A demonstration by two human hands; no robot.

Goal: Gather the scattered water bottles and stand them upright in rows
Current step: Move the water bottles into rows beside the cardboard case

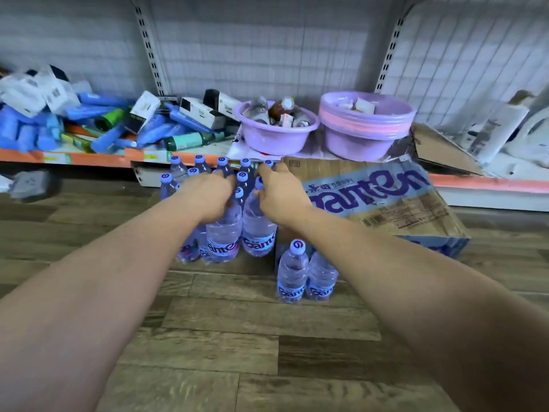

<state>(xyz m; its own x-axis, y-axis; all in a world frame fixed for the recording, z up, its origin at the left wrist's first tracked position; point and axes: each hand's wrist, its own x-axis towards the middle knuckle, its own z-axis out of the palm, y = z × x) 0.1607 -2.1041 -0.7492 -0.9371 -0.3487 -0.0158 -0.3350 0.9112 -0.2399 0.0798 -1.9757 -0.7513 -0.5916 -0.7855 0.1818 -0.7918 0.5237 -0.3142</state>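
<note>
On the left, a shelf [89, 159] carries a jumble of blue packets and white cartons, none of it part of the job. Below its edge, on the wood floor [237, 337], the cluster of bottles [184, 176] stands upright in rough rows, purple caps up. The left hand [208, 197] curls down over the top of the left-hand bottle [224, 233] at the cluster's front. Just beside it, the right hand [279, 194] wraps its fingers round the neck of the right-hand bottle [258, 233]. A pair of bottles [292, 272] stands apart, nearer the camera, just in front of a cardboard box [401, 209].

Full and sealed, the bottles should feel fairly heavy. Their thin walls will probably give under a squeeze, and the film label looks smooth (likely slick if damp), so the stiff neck under the cap is the sound place to hold. The labels read "Ganten". The box shows the same word large, its first letter partly behind the right wrist, plus small characters too blurred to read.
</note>
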